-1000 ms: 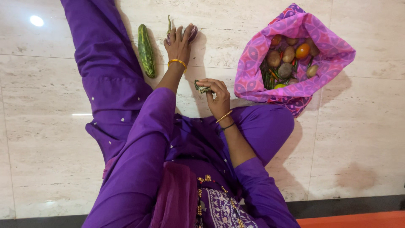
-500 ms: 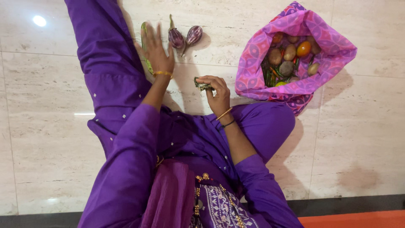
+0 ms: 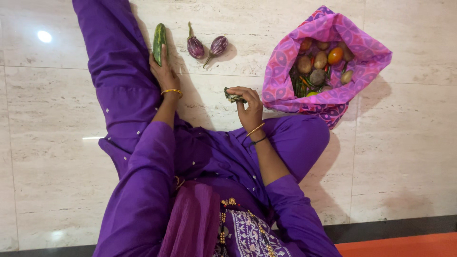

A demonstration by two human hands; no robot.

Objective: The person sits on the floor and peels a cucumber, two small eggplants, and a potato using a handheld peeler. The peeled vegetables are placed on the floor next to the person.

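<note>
Two hands are in view, both belonging to the person seated on the pale stone floor [image 3: 57, 157] in purple clothing. Nearest, at centre frame, the right hand [image 3: 248, 105] is closed in a pinch grip on a small dark green item [image 3: 232, 97]; its kind cannot be told. Farther up, left of centre, the left hand [image 3: 164, 71] lies over the lower end of a green cucumber [image 3: 159, 40], fingers laid along it and curling loosely; whether they fully clasp it cannot be told. The cucumber rests on the floor just beside the outstretched leg, upper left of centre. Judged by its look, it is firm, moderately light and smooth-skinned, hence somewhat slippery; hold it around the middle. Beyond, two small striped purple eggplants [image 3: 206, 46] lie side by side. At upper right, a pink patterned cloth bag [image 3: 285, 62] holds mixed vegetables.
</note>
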